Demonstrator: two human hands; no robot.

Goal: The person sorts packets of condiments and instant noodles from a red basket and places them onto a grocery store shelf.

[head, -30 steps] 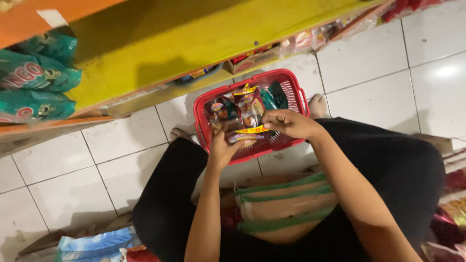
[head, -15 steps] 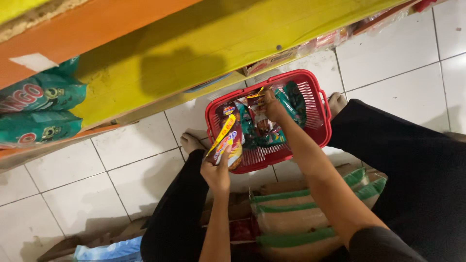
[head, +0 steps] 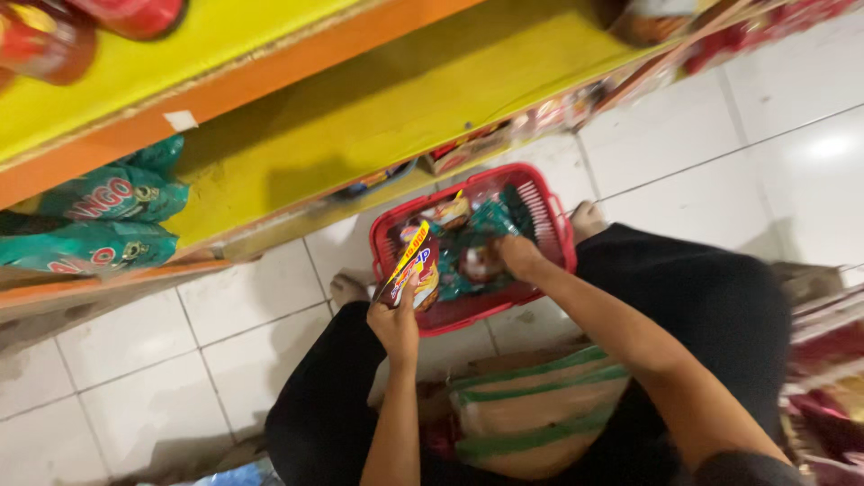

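A red plastic basket (head: 558,225) stands on the white tiled floor in front of my knees, filled with several snack packets. My left hand (head: 396,319) holds a red and yellow snack packet (head: 416,268) upright over the basket's near left corner. My right hand (head: 517,255) reaches down into the basket among green and red packets (head: 472,238); whether its fingers grip one is hidden. I squat in black trousers, bare feet either side of the basket.
A yellow shelf (head: 360,126) with an orange edge runs across the top. Green snack bags (head: 99,216) lie on it at the left, red packets (head: 54,27) above. A brown and green striped carton (head: 531,409) sits between my legs. More packets (head: 828,360) lie at the right.
My left hand has lifted a red and yellow packet out of the basket and holds it up. My right hand went deeper into the basket. The view tilted up toward the shelf.
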